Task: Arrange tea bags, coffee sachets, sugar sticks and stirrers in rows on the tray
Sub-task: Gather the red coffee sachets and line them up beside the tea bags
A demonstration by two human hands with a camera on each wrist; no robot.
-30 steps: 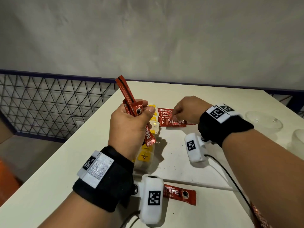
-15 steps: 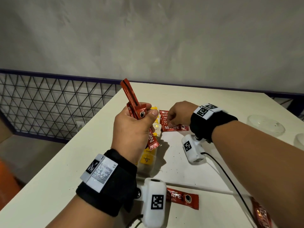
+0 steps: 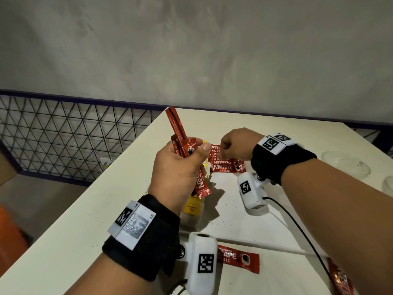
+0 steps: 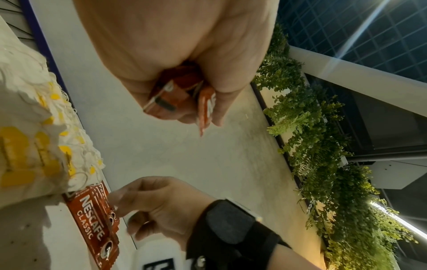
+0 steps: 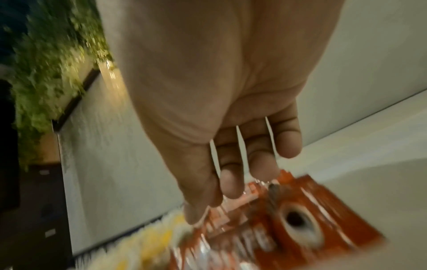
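Note:
My left hand (image 3: 192, 154) grips a bundle of red coffee sachets (image 3: 180, 141) upright above the table; their lower ends poke out below my palm (image 4: 171, 98). More red coffee sachets lie flat in an overlapping row (image 3: 225, 167) just right of it. My right hand (image 3: 225, 147) hovers over the far end of that row, fingers loosely curled with nothing in them (image 5: 233, 182), one fingertip at the sachet edge (image 4: 113, 197). Tea bags with yellow tags (image 3: 192, 207) lie in a line under my left hand. I cannot tell a tray from the white surface.
One loose sachet (image 3: 238, 259) lies near the front beside a thin white strip (image 3: 265, 249), another (image 3: 340, 279) at the bottom right. Clear glass dishes (image 3: 346, 165) stand at the right edge. The table's left edge (image 3: 106, 188) drops to a wire-mesh fence.
My right hand has shifted a little left along the flat row of sachets. My left hand still holds its bundle in about the same place.

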